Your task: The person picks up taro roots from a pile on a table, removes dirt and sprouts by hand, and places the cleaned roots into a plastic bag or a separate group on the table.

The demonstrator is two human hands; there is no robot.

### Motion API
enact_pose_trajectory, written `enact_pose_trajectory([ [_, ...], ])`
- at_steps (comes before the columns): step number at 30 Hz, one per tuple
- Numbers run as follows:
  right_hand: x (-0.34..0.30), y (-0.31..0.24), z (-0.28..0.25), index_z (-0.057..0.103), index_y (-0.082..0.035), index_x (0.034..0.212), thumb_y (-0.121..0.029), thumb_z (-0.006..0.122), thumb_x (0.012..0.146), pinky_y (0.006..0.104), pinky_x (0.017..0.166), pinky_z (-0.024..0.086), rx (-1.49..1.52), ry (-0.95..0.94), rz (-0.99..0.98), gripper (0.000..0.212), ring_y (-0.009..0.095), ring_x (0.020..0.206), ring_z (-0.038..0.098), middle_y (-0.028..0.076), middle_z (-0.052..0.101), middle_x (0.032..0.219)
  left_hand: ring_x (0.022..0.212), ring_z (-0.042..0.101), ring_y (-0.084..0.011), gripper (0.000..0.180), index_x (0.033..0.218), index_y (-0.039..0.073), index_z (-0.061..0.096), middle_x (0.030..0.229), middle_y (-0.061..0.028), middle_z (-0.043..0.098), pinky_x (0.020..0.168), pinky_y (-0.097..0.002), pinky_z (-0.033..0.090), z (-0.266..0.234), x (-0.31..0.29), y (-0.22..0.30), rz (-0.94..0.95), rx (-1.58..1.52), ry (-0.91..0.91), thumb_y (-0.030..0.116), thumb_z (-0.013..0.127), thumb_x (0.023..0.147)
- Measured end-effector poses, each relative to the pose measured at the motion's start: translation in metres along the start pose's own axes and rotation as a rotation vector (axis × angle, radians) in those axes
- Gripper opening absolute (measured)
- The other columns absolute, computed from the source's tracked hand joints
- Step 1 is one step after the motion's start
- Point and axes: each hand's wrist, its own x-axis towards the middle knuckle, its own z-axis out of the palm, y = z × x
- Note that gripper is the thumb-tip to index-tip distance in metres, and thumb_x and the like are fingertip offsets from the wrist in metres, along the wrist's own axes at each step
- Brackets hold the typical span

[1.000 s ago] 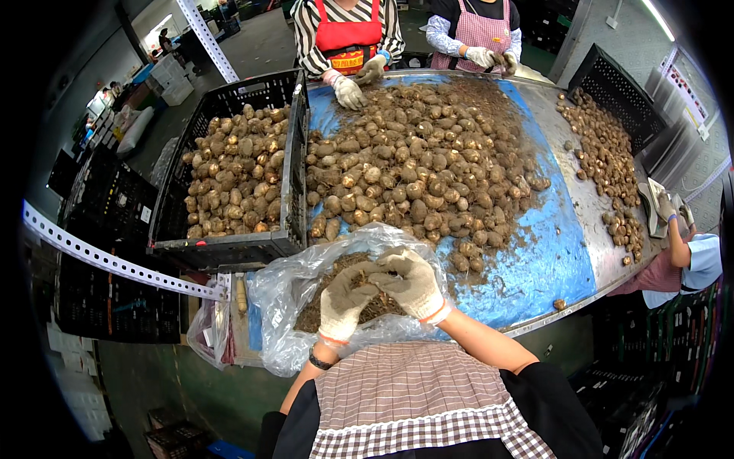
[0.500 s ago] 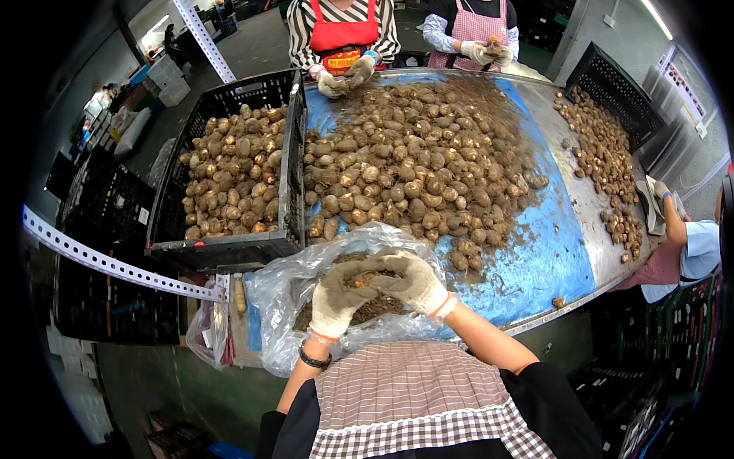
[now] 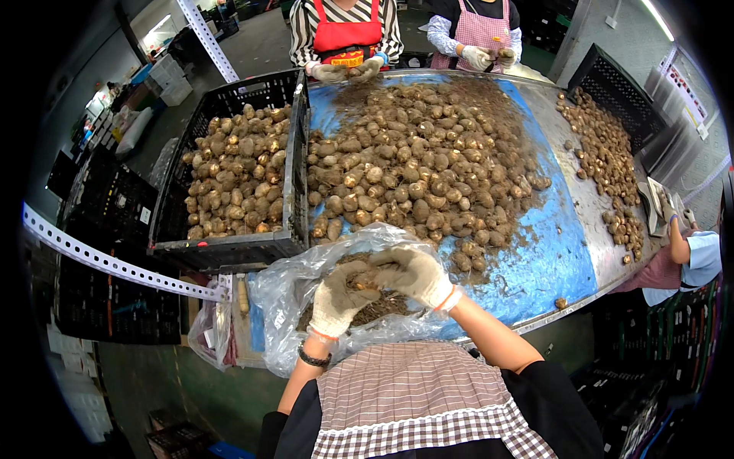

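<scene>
Both my hands wear soiled whitish work gloves and meet over a clear plastic bag [image 3: 277,310] at the table's near edge. My left hand [image 3: 338,300] is curled with its fingers closed around a small brown taro [image 3: 359,281], mostly hidden by the gloves. My right hand [image 3: 415,275] bends over from the other side, its fingertips closed against the same taro. Under them the bag lies spread and holds loose brown soil and root scraps [image 3: 384,307]. Just beyond the hands a big heap of small taros [image 3: 428,164] covers a blue sheet [image 3: 562,256].
At left stands a black crate [image 3: 229,251] of taros. More taros [image 3: 600,149] lie on the metal tabletop at right, beside a tilted black crate [image 3: 618,88]. Two gloved co-workers work across the table; another person [image 3: 688,252] is at right. A perforated metal bar [image 3: 122,268] crosses at left.
My hands shift slightly, staying together over the bag; the right fingers move a little up. Across the table, the striped-sleeved co-worker's hands draw closer together. The person at right moves a hand.
</scene>
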Motion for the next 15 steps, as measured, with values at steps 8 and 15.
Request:
enact_pose_trajectory([
  [8,0.002,0.003,0.010,0.072,-0.004,0.097,-0.022,0.068,0.087,0.0302,0.069,0.050,0.005,0.052,0.173,0.021,0.017,0.076,0.063,0.011,0.069,0.087,0.095,0.064,-0.0183,0.050,0.122,-0.008,0.054,0.109,-0.0137,0.064,0.080,-0.0303,0.055,0.012,0.002,0.014,-0.061,-0.315,0.027,-0.001,0.073,0.076],
  [15,0.009,0.009,0.005,0.072,-0.002,0.096,-0.017,0.066,0.088,0.0289,0.071,0.051,-0.191,0.056,0.093,0.018,0.013,0.079,0.063,0.008,0.071,0.088,0.097,0.065,-0.0190,0.063,0.126,-0.011,0.050,0.114,-0.0144,0.062,0.082,-0.0299,0.055,0.006,-0.006,0.012,-0.226,-0.566,-0.011,0.013,0.079,0.075],
])
